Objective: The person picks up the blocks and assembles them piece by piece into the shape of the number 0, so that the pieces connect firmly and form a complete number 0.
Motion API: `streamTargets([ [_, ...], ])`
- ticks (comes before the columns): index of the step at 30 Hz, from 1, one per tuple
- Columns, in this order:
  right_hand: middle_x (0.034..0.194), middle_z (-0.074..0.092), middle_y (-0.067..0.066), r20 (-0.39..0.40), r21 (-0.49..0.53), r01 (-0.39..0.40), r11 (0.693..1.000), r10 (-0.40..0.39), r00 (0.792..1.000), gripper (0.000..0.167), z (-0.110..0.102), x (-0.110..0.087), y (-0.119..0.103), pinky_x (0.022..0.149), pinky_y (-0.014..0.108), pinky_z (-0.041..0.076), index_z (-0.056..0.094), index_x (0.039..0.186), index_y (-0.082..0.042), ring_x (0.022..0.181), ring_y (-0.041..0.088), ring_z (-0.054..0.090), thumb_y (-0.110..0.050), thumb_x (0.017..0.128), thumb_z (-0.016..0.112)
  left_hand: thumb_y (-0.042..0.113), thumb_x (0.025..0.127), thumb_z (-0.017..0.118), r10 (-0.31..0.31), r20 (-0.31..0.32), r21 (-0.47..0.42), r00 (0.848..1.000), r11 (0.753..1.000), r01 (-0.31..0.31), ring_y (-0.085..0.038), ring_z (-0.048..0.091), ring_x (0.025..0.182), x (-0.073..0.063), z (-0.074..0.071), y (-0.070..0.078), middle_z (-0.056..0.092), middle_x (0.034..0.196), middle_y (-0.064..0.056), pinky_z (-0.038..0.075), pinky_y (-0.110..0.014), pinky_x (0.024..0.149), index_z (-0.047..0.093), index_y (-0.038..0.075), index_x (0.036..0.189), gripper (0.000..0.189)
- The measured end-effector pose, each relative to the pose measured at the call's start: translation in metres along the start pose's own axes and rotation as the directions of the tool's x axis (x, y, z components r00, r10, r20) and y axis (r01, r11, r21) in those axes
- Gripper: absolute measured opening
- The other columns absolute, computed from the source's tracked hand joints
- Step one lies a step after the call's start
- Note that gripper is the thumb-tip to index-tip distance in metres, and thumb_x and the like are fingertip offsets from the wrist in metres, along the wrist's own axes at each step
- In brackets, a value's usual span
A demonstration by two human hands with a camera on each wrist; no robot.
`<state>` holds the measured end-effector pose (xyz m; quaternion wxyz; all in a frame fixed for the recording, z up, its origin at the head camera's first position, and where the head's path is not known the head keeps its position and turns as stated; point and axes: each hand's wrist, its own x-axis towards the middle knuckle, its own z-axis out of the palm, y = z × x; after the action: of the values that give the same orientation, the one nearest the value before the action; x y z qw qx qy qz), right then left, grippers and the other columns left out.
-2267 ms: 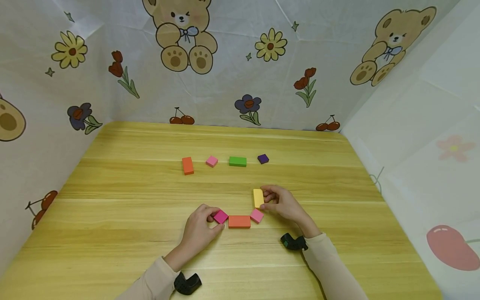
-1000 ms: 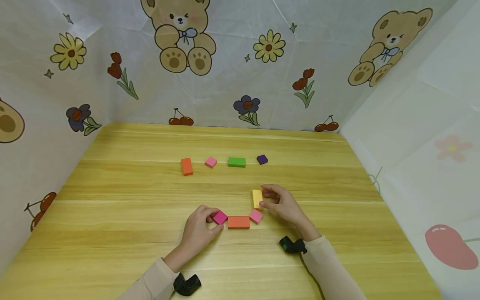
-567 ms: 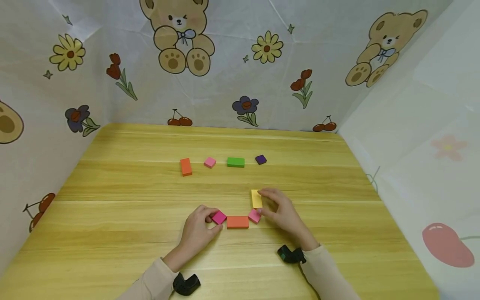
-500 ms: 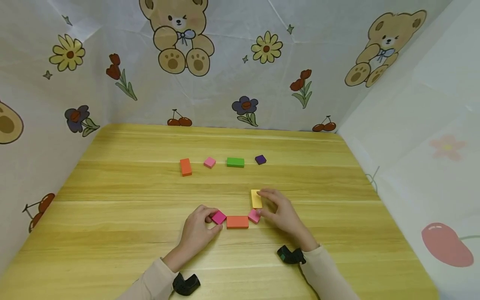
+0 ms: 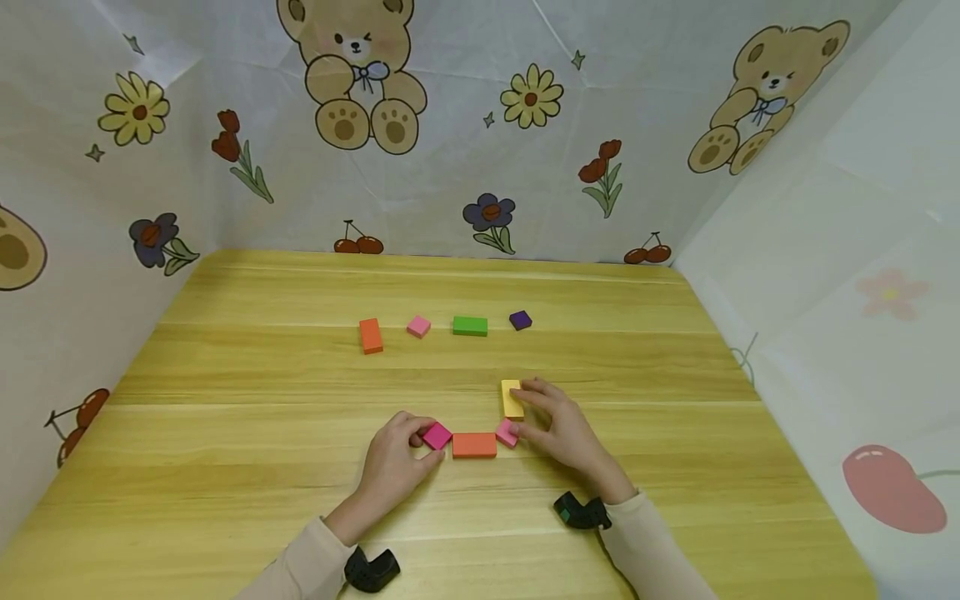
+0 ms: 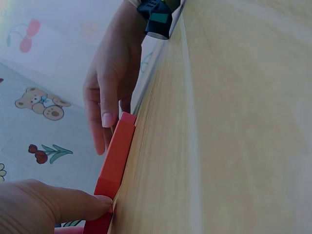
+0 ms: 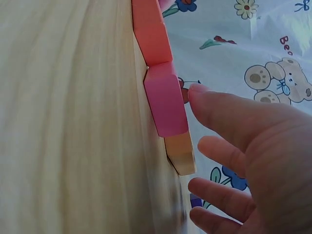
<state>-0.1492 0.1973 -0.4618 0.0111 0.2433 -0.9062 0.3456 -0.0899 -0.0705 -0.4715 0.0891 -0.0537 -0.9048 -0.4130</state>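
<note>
My left hand (image 5: 397, 458) pinches a magenta block (image 5: 437, 436) between thumb and fingers at the left end of a row lying on the table. An orange-red block (image 5: 474, 446) sits corner to edge beside it. To its right lies a pink block (image 5: 507, 432), turned like a diamond, and behind that a yellow block (image 5: 512, 400) points away from me. My right hand (image 5: 564, 427) hovers by these two with fingers spread and relaxed. In the right wrist view, its thumb (image 7: 214, 105) stands a little apart from the pink block.
Farther back on the wooden table (image 5: 262, 500) lie an orange block (image 5: 371, 336), a small pink block (image 5: 418, 327), a green block (image 5: 470, 326) and a dark purple block (image 5: 521, 320). A patterned cloth (image 5: 450, 158) hangs behind the table.
My right hand has loosened from the yellow block's right side, its thumb moving nearer to the pink block. My left hand keeps its pinch; the blocks keep their layout while the view shifts slightly.
</note>
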Motion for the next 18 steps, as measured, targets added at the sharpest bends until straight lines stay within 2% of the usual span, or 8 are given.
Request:
streamTargets([
  [18,0.140,0.054,0.019,0.020,-0.037,-0.002,0.999,0.003,1.000,0.050,-0.0004,-0.0005,-0.0021,0.110,0.064,0.031,0.065,0.129,-0.008,0.138,0.044,0.038,-0.027,0.084,0.076,0.011,0.069,0.087,-0.006,0.004,-0.007,1.000,1.000,0.006,-0.008,0.051,0.073,0.0002,-0.0004,0.0006,0.058,0.083,0.005,0.043,-0.022,0.065,0.074,0.007,0.103,0.037],
])
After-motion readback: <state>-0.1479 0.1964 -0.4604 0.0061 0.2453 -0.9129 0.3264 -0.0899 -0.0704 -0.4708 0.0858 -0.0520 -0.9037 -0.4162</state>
